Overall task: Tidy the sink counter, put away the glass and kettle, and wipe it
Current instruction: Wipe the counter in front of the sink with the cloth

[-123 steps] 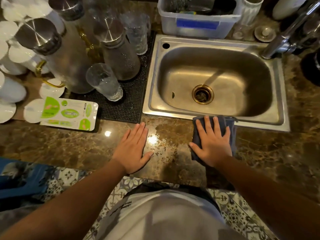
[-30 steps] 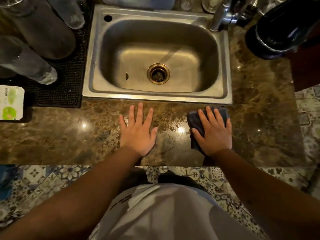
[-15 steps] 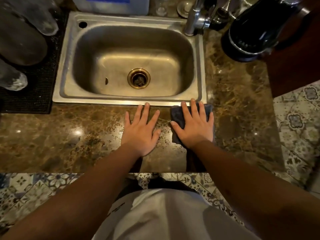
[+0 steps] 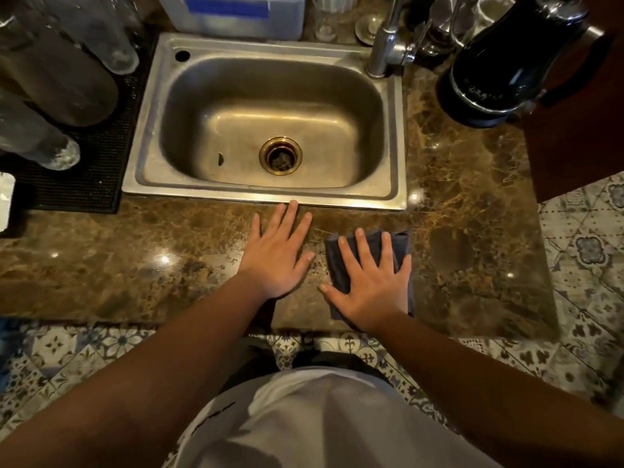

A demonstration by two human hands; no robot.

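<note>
My right hand (image 4: 369, 280) lies flat with spread fingers on a dark blue cloth (image 4: 401, 244), pressing it onto the brown marble counter (image 4: 135, 265) in front of the steel sink (image 4: 270, 194). My left hand (image 4: 277, 251) rests flat on the bare counter just left of the cloth, fingertips near the sink's front rim. A black kettle (image 4: 503, 62) stands on its base at the back right. Upturned glasses (image 4: 40, 143) sit on a black drying mat (image 4: 91, 177) left of the sink.
A chrome tap (image 4: 385, 45) rises behind the sink's right corner. A clear plastic tub (image 4: 236, 15) stands behind the sink. A dark wooden panel (image 4: 574, 136) borders the counter at right. Patterned floor tiles (image 4: 584, 251) show beyond the counter's right end and front edge.
My right hand has drawn the cloth back from the sink rim toward the counter's front edge. My left hand stayed flat beside it. The view shifted slightly.
</note>
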